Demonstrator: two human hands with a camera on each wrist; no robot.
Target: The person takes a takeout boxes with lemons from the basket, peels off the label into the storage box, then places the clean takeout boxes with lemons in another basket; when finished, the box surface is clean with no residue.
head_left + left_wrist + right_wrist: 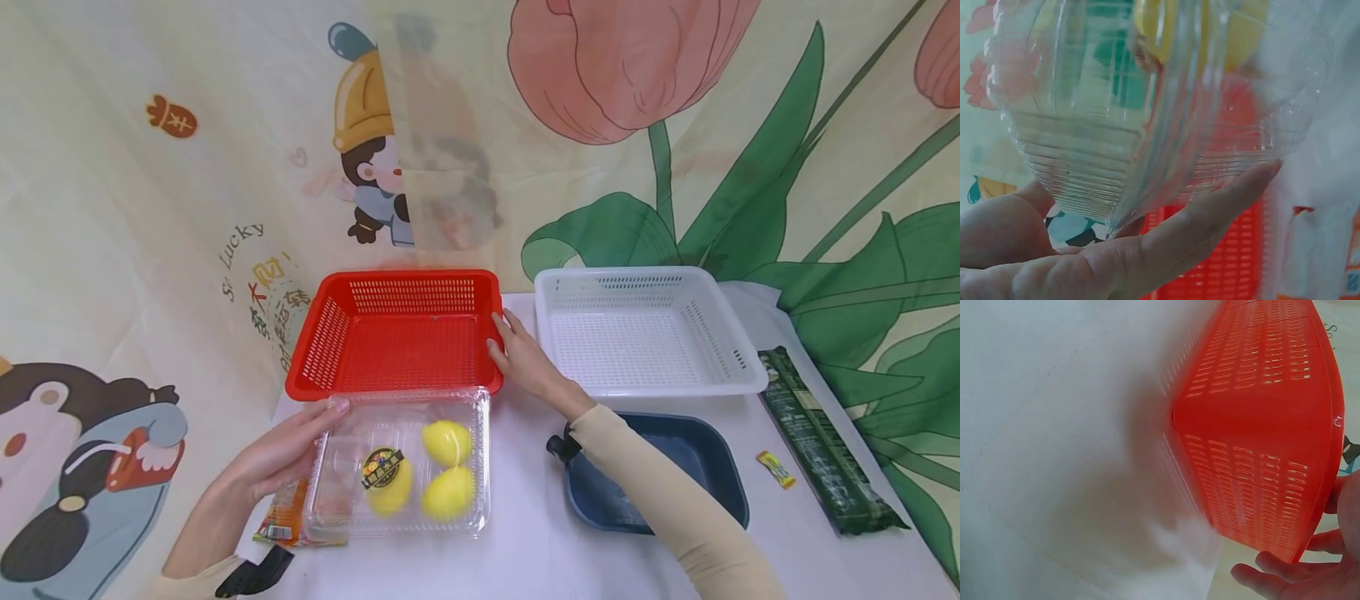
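Observation:
My left hand (288, 454) grips the left edge of a clear plastic clamshell box (468, 408), thumb on top and fingers beneath. Inside lie several things, among them yellow lemons (447, 492); a round dark label sticks to the lid. The box is held in front of a red perforated basket (405, 354), slightly overlapping its front rim. In the left wrist view the box (1079, 144) bulges above the fingers. At the basket's right rim, my right hand (532, 362) touches the edge with loosely spread fingers. The right wrist view shows the basket's outer wall (1260, 412) beside those fingertips.
A white perforated basket (630, 358) stands right of the red one. Below it is a dark blue tray (697, 467), partly under my right forearm. A long green packet (821, 450) and small yellow wrapper (776, 469) lie at right. An orange packet (285, 512) peeks from under the box.

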